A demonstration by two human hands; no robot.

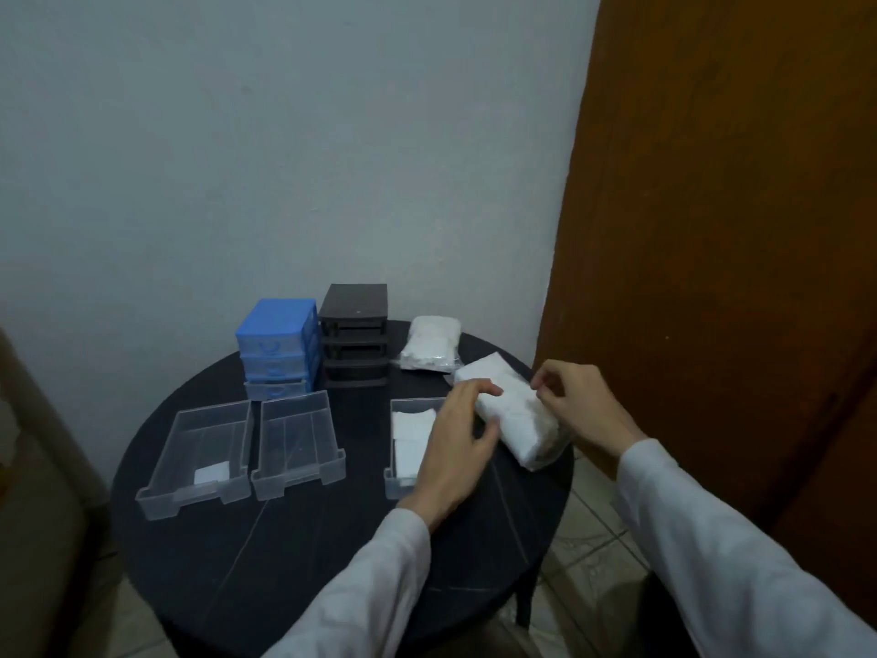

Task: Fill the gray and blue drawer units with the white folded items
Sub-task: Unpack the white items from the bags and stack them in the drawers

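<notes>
The fingers (479, 389) of the left hand (455, 439) are curled over the near edge of a soft white pack (510, 415), with the thumb under its side, so this hand holds the pack. The right hand (576, 401) pinches the far top of the same pack with bent fingers. The pack is a plump, oblong bundle of white folded items in thin clear plastic, and it lies at an angle at the right of centre of the frame, on the right part of the bench (308, 539).

Both sleeves (712, 539) are of pale, smooth cloth.

Just left of the pack, partly under the left hand, a clear plastic drawer (396, 467) holds white folded squares. Two more clear rectangular drawers lie further left: the middle one (299, 444) looks empty, the left one (194, 455) has one small white square at its near end.

Behind them stand the blue unit (277, 344) with its translucent drawers in place and the dark gray unit (355, 334), a box frame with open slots. A second crinkled white pack (432, 344) lies to the right of the gray unit.

The bench is round, dark and matte. Behind is a plain pale wall, and at the right a brown wooden door (735, 206).
</notes>
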